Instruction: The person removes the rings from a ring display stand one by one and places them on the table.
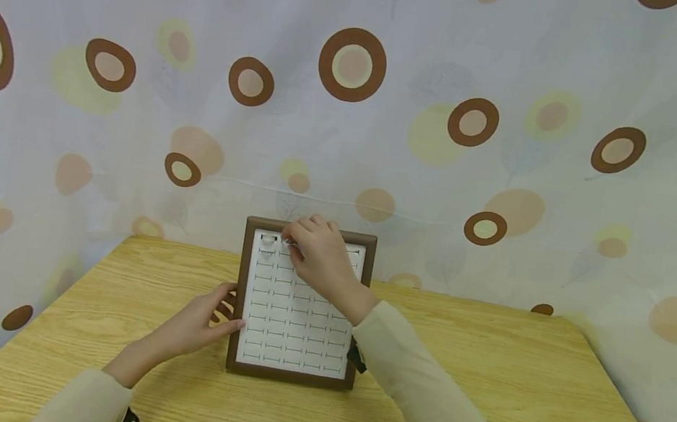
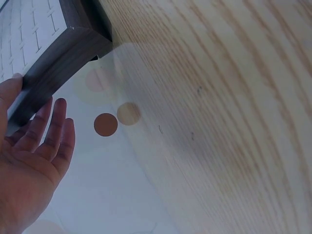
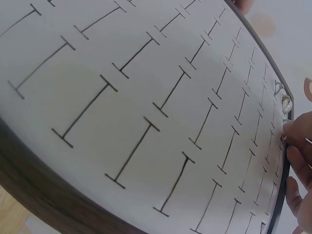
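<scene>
A brown-framed display tray (image 1: 290, 374) with a white slotted insert stands tilted on the wooden table. A small silver ring (image 1: 268, 239) sits in the top-left slot; the same corner shows rings (image 3: 285, 104) in the right wrist view. My right hand (image 1: 294, 241) reaches to the top row, its curled fingertips (image 3: 292, 134) pinching a small silver ring at the second slot. My left hand (image 1: 210, 319) rests at the tray's left edge, its thumb (image 2: 10, 87) on the frame (image 2: 53, 68) and its fingers straight beside it.
The wooden table (image 1: 516, 383) stretches bare to both sides of the tray. A dotted curtain (image 1: 355, 97) hangs close behind and wraps round the table's sides. The table's left edge (image 2: 146, 161) runs near my left hand.
</scene>
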`<action>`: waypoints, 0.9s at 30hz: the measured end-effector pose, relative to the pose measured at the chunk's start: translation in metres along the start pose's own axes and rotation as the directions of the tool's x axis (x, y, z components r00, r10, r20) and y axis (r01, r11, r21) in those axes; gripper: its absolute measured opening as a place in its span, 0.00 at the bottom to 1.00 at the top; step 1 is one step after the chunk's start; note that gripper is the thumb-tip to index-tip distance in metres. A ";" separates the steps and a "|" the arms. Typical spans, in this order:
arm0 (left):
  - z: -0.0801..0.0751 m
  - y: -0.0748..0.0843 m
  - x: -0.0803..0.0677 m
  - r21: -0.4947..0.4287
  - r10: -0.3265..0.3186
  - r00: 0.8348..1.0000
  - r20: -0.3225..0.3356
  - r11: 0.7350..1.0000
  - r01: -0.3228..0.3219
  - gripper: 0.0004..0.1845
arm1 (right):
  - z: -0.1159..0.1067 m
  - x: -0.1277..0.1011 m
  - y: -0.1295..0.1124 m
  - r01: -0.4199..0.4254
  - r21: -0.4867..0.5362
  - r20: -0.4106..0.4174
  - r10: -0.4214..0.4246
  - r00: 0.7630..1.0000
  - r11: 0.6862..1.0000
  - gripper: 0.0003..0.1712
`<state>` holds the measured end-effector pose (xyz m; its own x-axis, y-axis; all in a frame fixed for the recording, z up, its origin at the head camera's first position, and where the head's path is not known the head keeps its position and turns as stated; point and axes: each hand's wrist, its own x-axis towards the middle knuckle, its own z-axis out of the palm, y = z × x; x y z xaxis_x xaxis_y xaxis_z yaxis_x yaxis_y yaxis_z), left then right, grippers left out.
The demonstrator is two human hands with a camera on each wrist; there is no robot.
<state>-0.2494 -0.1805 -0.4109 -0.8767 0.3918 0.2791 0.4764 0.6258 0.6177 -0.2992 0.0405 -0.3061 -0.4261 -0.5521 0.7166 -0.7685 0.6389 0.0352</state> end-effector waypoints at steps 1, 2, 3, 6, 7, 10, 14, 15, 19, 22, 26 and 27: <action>0.000 0.000 0.000 -0.001 0.000 1.000 0.000 1.000 0.000 0.30 | 0.000 0.000 0.000 0.001 0.000 -0.005 -0.001 1.000 1.000 0.07; 0.000 0.000 0.000 -0.001 0.001 1.000 -0.001 1.000 -0.001 0.30 | 0.001 0.000 0.000 0.001 0.001 -0.009 -0.001 1.000 1.000 0.07; 0.000 0.000 0.000 -0.001 0.001 1.000 -0.001 1.000 -0.001 0.30 | 0.001 0.000 0.000 0.001 0.003 -0.012 -0.001 1.000 1.000 0.07; 0.000 0.000 0.000 0.002 0.002 1.000 0.000 1.000 -0.002 0.30 | 0.001 0.000 0.001 -0.005 0.011 -0.012 0.005 1.000 1.000 0.07; 0.000 0.001 0.000 0.001 0.002 1.000 0.000 1.000 -0.002 0.30 | 0.001 0.000 0.001 -0.008 0.014 -0.010 0.008 1.000 1.000 0.07; 0.000 0.001 0.000 0.002 0.000 1.000 -0.001 1.000 0.000 0.30 | 0.000 0.000 0.001 -0.024 0.022 0.000 0.024 1.000 0.999 0.06; 0.000 0.002 0.000 0.002 -0.005 1.000 -0.003 1.000 0.005 0.30 | -0.002 0.002 0.000 -0.050 0.048 0.014 0.050 0.999 0.998 0.07; 0.000 0.002 0.000 0.002 -0.006 1.000 -0.002 1.000 0.006 0.30 | -0.002 0.002 0.000 -0.057 0.056 0.018 0.056 0.998 0.997 0.07; 0.000 0.003 0.000 -0.002 -0.010 1.000 -0.001 1.000 0.010 0.30 | -0.004 0.003 -0.001 -0.082 0.096 0.034 0.079 0.996 0.992 0.07; 0.000 0.003 -0.001 0.001 -0.013 1.000 -0.001 1.000 0.013 0.30 | -0.004 0.003 -0.001 -0.099 0.123 0.046 0.094 0.994 0.987 0.07; 0.001 0.002 -0.001 0.006 -0.015 1.000 0.000 1.000 0.015 0.30 | -0.005 0.003 -0.001 -0.113 0.144 0.056 0.106 0.993 0.983 0.07; 0.001 0.002 -0.001 0.005 -0.015 1.000 0.000 1.000 0.015 0.30 | -0.006 0.003 -0.001 -0.113 0.147 0.056 0.106 0.993 0.983 0.07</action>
<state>-0.2477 -0.1790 -0.4101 -0.8835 0.3828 0.2701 0.4639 0.6350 0.6177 -0.2971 0.0411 -0.2999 -0.5315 -0.5105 0.6760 -0.7770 0.6116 -0.1491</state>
